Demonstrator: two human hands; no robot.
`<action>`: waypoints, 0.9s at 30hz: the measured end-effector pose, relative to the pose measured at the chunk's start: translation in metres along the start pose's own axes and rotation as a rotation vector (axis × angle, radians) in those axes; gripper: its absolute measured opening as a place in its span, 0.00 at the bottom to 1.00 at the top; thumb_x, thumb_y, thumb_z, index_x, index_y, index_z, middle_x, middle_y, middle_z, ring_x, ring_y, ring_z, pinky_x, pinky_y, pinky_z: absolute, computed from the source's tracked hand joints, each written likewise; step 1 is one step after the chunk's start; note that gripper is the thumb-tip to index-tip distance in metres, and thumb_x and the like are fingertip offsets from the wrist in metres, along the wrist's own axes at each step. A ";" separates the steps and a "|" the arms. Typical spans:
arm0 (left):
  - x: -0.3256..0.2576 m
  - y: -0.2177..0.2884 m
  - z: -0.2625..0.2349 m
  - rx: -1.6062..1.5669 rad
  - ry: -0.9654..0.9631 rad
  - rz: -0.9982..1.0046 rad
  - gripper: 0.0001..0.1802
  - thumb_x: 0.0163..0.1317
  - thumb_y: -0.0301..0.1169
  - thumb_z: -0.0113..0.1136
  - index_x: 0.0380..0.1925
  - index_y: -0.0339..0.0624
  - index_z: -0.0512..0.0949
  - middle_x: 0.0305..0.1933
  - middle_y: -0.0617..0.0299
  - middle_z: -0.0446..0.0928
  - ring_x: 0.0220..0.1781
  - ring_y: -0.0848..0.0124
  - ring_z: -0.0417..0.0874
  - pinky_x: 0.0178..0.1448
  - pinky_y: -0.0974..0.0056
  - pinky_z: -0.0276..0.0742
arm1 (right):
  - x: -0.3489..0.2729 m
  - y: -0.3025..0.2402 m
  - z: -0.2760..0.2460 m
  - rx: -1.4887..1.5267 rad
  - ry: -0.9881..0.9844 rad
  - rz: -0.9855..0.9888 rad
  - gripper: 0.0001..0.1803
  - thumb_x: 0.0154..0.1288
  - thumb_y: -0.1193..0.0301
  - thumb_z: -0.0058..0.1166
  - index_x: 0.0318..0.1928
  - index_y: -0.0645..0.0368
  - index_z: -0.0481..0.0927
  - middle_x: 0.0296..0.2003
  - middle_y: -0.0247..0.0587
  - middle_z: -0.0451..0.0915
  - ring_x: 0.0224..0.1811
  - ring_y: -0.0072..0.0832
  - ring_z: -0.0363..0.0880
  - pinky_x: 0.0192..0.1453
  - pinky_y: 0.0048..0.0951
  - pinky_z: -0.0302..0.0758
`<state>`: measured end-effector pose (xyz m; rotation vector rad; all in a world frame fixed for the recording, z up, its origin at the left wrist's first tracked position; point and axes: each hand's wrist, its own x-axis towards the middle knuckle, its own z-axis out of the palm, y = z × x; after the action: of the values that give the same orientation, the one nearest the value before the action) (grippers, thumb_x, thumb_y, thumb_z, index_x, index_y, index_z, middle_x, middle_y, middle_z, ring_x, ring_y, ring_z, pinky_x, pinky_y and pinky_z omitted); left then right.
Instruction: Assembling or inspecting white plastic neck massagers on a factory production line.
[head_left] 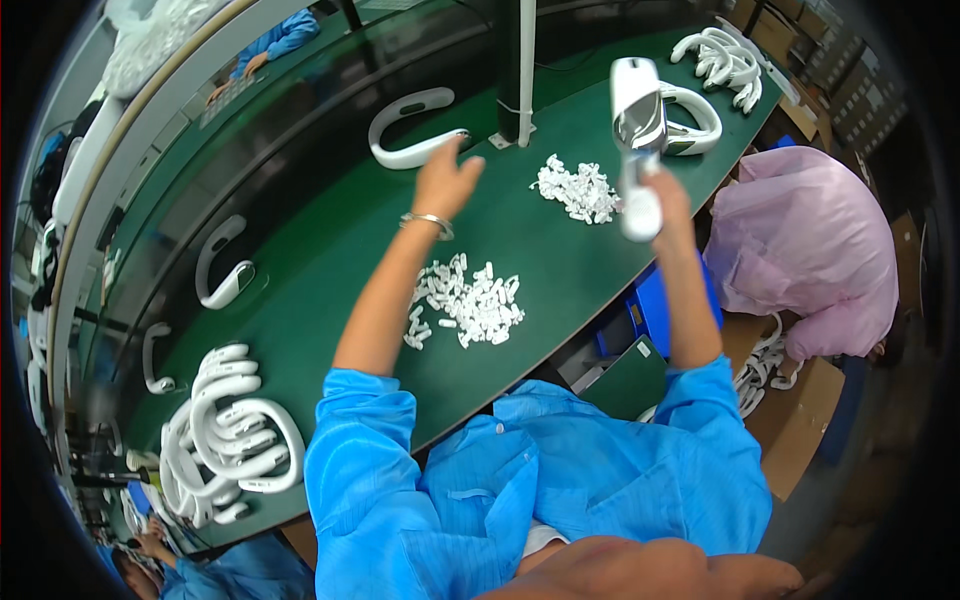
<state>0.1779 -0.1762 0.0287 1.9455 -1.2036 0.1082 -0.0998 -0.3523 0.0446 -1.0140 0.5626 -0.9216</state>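
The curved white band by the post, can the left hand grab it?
Probably yes: the left hand looks empty, close to one end of the curved white band, with nothing seen between.

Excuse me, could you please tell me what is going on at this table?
A person in blue is working at a green table. The right hand grips a blurred white object. The left hand, fingers spread, is at one end of a curved white piece; whether it touches is unclear. Two piles of small white parts lie on the table, and more curved pieces are heaped at the left.
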 end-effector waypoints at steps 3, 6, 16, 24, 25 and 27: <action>0.052 -0.057 -0.024 0.211 0.017 -0.232 0.31 0.55 0.43 0.58 0.56 0.35 0.68 0.55 0.43 0.72 0.56 0.49 0.74 0.59 0.54 0.69 | 0.104 -0.016 -0.104 -0.376 0.396 -0.350 0.15 0.57 0.71 0.56 0.44 0.63 0.72 0.29 0.39 0.76 0.26 0.27 0.79 0.21 0.30 0.75; 0.079 -0.102 -0.035 0.335 0.007 -0.436 0.32 0.54 0.44 0.58 0.55 0.35 0.67 0.54 0.41 0.72 0.55 0.47 0.74 0.58 0.53 0.70 | 0.163 -0.012 -0.141 -0.867 0.717 -0.435 0.20 0.55 0.65 0.59 0.46 0.61 0.74 0.30 0.42 0.78 0.22 0.28 0.78 0.16 0.28 0.73; 0.142 -0.191 0.014 0.397 -0.060 -0.766 0.30 0.51 0.44 0.59 0.52 0.39 0.71 0.52 0.42 0.75 0.53 0.53 0.78 0.57 0.56 0.73 | 0.271 0.029 -0.184 -0.999 1.056 -0.374 0.39 0.60 0.49 0.50 0.63 0.63 0.59 0.50 0.63 0.74 0.52 0.53 0.74 0.56 0.46 0.67; 0.059 -0.201 -0.073 0.009 0.184 -0.789 0.17 0.50 0.36 0.60 0.32 0.31 0.80 0.34 0.43 0.79 0.39 0.52 0.82 0.46 0.55 0.75 | 0.247 0.020 -0.184 -1.334 0.716 -0.644 0.34 0.60 0.52 0.54 0.57 0.67 0.71 0.50 0.52 0.77 0.48 0.37 0.78 0.49 0.29 0.73; 0.035 -0.189 -0.106 0.020 0.160 -0.764 0.18 0.50 0.37 0.61 0.31 0.30 0.80 0.33 0.43 0.79 0.39 0.53 0.82 0.45 0.56 0.74 | 0.225 0.019 -0.157 -1.095 0.538 -0.596 0.31 0.62 0.57 0.54 0.59 0.66 0.69 0.52 0.51 0.75 0.50 0.35 0.77 0.51 0.29 0.73; -0.019 -0.148 -0.182 0.102 0.111 -0.729 0.19 0.47 0.38 0.62 0.35 0.33 0.80 0.38 0.40 0.79 0.41 0.51 0.81 0.46 0.54 0.74 | 0.170 0.032 -0.085 -0.960 0.263 -0.685 0.22 0.66 0.66 0.50 0.57 0.64 0.71 0.49 0.45 0.78 0.45 0.28 0.78 0.46 0.25 0.72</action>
<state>0.3424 -0.0095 0.0515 2.3141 -0.3707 -0.1046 -0.0651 -0.5300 -0.0197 -2.0440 0.9426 -1.4419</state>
